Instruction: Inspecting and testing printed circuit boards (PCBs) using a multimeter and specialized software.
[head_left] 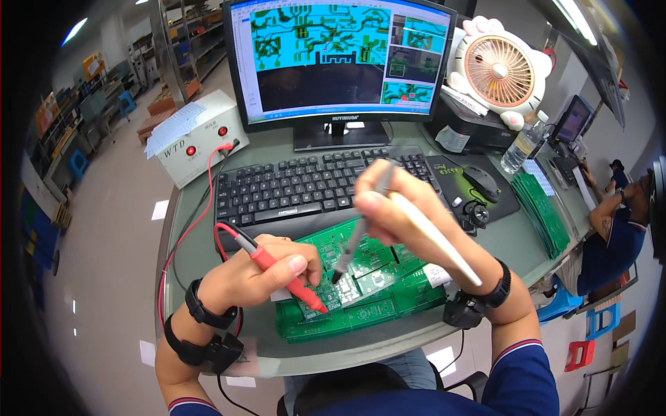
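On the table (499, 239) we see overlapping green circuit boards (361, 312); above them, our right hand (416, 194) grips a white tool (437, 239) and a grey pen-shaped tool (355, 239); our left hand (250, 279) is closed around a red probe (305, 294).

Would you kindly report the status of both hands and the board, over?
Left hand holds red probe, tip at top board; contact unclear. Right hand holds grey tool and white stick above it. Hands partly hide board.
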`<state>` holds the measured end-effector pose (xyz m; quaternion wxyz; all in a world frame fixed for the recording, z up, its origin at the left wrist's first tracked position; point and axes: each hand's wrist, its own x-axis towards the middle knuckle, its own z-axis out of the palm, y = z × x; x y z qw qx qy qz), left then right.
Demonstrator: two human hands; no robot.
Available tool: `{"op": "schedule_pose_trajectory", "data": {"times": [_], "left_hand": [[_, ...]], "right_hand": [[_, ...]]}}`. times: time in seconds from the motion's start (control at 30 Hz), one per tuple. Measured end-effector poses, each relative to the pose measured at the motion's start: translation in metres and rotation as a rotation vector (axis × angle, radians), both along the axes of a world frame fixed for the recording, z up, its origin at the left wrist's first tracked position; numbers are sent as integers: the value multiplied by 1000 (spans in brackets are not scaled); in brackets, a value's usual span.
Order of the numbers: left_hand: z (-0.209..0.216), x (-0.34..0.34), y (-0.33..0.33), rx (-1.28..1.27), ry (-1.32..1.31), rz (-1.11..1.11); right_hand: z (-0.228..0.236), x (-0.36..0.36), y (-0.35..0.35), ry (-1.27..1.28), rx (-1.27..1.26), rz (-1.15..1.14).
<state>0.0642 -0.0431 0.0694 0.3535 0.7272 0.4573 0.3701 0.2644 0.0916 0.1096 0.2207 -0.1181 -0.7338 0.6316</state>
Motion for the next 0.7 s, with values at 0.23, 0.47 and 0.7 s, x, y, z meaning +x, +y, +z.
{"op": "schedule_pose_trajectory", "data": {"times": [0.23,0.47,0.7], "left_hand": [[-6,-6,5,-74,-36,-15],[-15,-14,9,-113,-152,-14],[-18,-20,14,-129,-152,8]], "right_hand": [[-38,31,22,78,-151,20],[-35,28,22,-48,-309,321],[-63,32,8,-43,-104,365]]}}
